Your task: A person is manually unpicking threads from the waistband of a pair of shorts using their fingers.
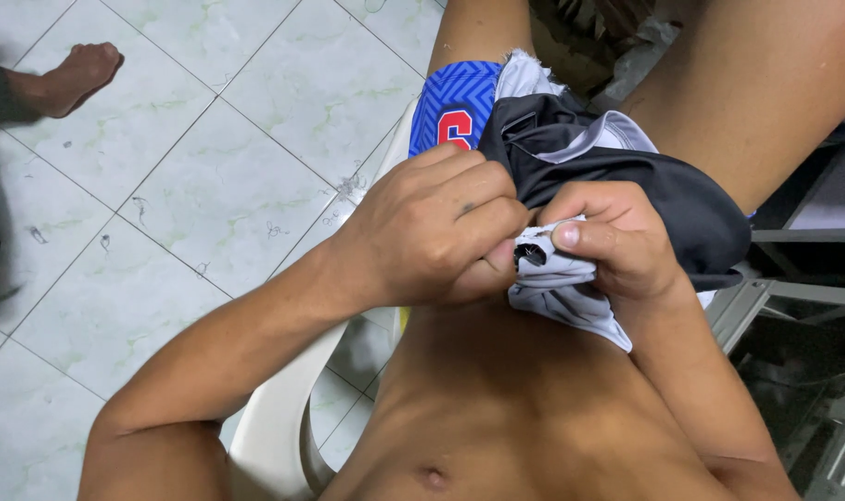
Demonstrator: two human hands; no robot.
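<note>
The left hand (432, 227) was curled into a tight fist, knuckles toward twelve o'clock. The right hand (617, 241) sat at its three o'clock, touching it, thumb pressed over bent fingers. Both forearms ran back toward six o'clock.

A floor of pale, glossy square tiles veined with faint green (209, 176) fills the left of the scene. Short dark thread scraps (353, 184) lie scattered on it, thickest beside a white moulded plastic chair (274, 422) that stands on the tiles at near centre. At the far left, another person's bare foot (75, 76) rests flat on the floor.
</note>
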